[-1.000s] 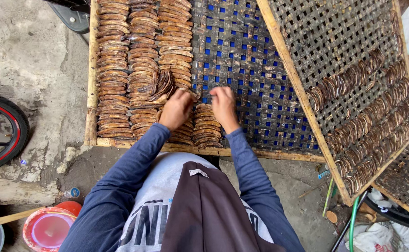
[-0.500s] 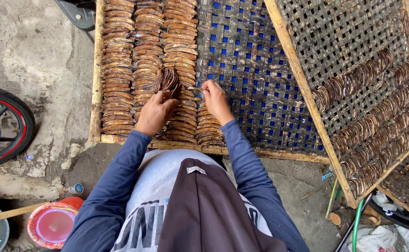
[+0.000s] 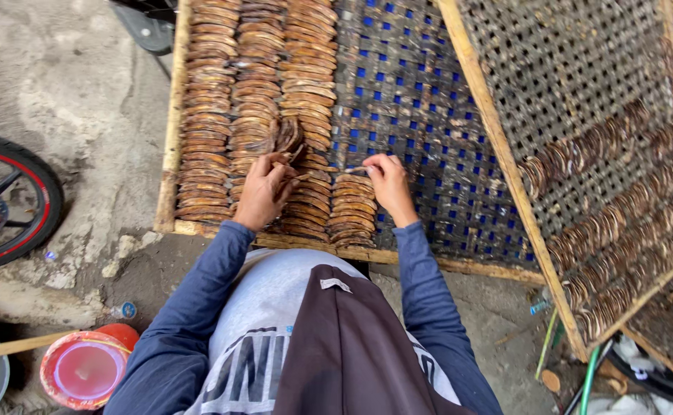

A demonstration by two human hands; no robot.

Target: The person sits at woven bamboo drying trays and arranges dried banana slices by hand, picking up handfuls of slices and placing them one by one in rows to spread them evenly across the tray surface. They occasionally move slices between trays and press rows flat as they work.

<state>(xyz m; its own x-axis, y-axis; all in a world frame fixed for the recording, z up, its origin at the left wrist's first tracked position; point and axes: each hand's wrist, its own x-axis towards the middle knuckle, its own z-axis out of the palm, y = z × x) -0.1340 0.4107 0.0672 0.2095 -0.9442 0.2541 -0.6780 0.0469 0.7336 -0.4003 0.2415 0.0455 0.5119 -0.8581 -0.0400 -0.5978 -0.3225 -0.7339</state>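
A wood-framed woven drying rack [image 3: 428,131] lies in front of me, its left part covered with rows of flat brown slices [image 3: 259,84]. My left hand [image 3: 263,188] grips a small stack of brown slices [image 3: 286,138] that fans up above the rows. My right hand [image 3: 386,184] pinches a single slice at the top of a short row of slices [image 3: 353,211] near the rack's front edge. Both arms wear blue sleeves.
A second rack [image 3: 613,154] with rows of slices leans over the first on the right. A motorbike wheel [image 3: 6,204] stands at the left on concrete. A red-rimmed tub [image 3: 83,369] sits at the lower left, a green hose [image 3: 590,380] at the lower right.
Both hands have moved a little farther up the rack. The left hand's stack now stands higher, and the right hand has set its fingers on the top of the short row.
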